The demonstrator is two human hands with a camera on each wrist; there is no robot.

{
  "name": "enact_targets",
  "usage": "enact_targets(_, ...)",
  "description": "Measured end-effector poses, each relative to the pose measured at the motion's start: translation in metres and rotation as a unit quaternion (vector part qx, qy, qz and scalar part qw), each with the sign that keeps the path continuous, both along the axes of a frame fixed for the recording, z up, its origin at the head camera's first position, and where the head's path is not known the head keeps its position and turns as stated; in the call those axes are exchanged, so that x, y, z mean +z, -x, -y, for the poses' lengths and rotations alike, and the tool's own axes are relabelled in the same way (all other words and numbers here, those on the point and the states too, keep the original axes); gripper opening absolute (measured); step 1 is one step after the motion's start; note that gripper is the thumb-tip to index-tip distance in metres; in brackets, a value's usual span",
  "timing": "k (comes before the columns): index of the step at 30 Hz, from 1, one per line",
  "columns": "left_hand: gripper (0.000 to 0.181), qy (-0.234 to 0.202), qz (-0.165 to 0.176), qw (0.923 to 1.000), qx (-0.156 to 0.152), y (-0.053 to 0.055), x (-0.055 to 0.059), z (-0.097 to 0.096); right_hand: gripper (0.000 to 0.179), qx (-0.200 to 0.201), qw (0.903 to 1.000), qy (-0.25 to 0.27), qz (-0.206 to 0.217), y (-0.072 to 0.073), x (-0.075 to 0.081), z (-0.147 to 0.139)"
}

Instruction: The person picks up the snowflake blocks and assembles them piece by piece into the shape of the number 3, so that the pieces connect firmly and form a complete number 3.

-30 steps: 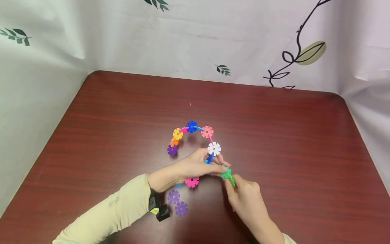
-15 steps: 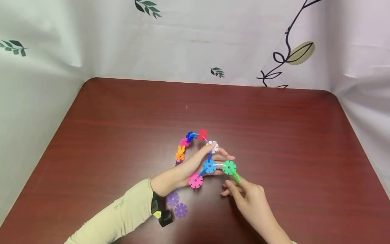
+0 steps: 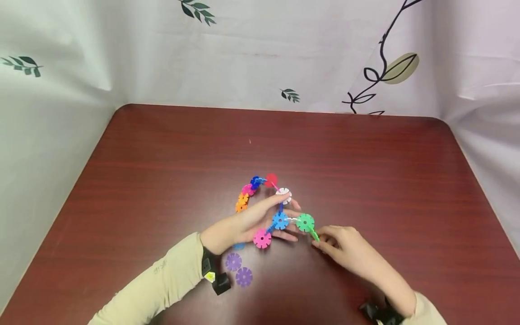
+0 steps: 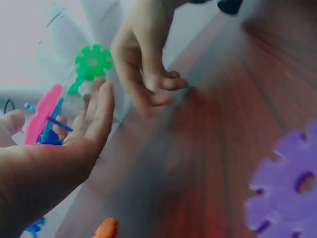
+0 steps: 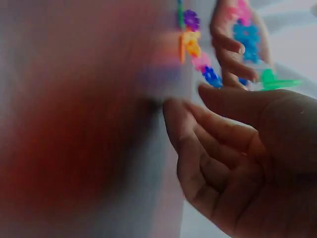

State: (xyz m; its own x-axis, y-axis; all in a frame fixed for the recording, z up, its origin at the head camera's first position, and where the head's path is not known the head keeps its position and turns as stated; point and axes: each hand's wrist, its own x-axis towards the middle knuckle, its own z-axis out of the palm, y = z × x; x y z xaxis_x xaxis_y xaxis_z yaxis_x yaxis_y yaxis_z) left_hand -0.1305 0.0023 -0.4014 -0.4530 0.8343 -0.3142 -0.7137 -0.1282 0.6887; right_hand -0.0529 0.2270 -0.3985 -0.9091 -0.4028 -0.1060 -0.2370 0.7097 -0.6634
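A chain of colourful notched snowflake discs lies over my left hand [image 3: 253,221]; in the head view my left thumb is on its white disc [image 3: 283,196], while the other fingers extend beneath. Across the palm run a blue disc [image 3: 280,220] and a pink disc [image 3: 262,239]. A green disc [image 3: 305,222], with a lighter green one [image 3: 314,234] slotted into it, juts past the fingers. Beside that end is my right hand [image 3: 345,248]. The right wrist view shows its fingers [image 5: 198,163] loosely bent, holding nothing. The chain's far part curves behind the left wrist.
Two loose purple discs [image 3: 238,269] lie on the dark red table [image 3: 365,171] near the left wrist. A light blue disc [image 3: 239,246] is partly under that wrist. Black wrist cameras sit on both wrists. Patterned pale cloth [image 3: 243,54] hangs around the table.
My left hand has turned palm up beneath the chain, bringing its blue and pink discs into view. The right hand has let go of the green end and swung outward to the right.
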Motion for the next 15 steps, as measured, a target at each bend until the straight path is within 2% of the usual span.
enact_targets(2,0.042,0.007,-0.009,0.9999,-0.008,0.002,0.002,0.003,0.012,0.049,0.9985,-0.022,0.011,0.005,-0.001,0.009)
enact_targets(5,0.054,0.035,-0.035,0.9987,-0.014,0.004,0.004,0.005,0.023,0.128,0.9908,-0.042,0.008,-0.001,-0.003,0.034)
enact_targets(7,0.06,0.05,-0.043,0.9978,-0.01,0.004,0.004,0.005,0.025,0.179,0.9821,-0.051,-0.028,-0.013,-0.005,0.056)
enact_targets(8,0.063,0.056,-0.042,0.9976,-0.008,0.004,0.004,0.006,0.025,0.202,0.9757,-0.06,-0.06,-0.019,-0.006,0.068)
enact_targets(10,0.067,0.066,-0.039,0.9971,-0.004,0.004,0.003,0.006,0.022,0.24,0.9551,-0.094,-0.145,-0.031,-0.007,0.09)
enact_targets(11,0.068,0.07,-0.037,0.9969,-0.003,0.004,0.003,0.005,0.026,0.246,0.9421,-0.122,-0.193,-0.037,-0.008,0.099)
enact_targets(13,0.066,0.079,-0.036,0.9962,-0.003,0.003,0.001,0.004,0.039,0.24,0.9139,-0.182,-0.272,-0.044,-0.01,0.115)
enact_targets(15,0.059,0.092,-0.035,0.9952,0.0,0.002,0.0,0.003,0.046,0.227,0.8922,-0.229,-0.316,-0.047,-0.012,0.127)
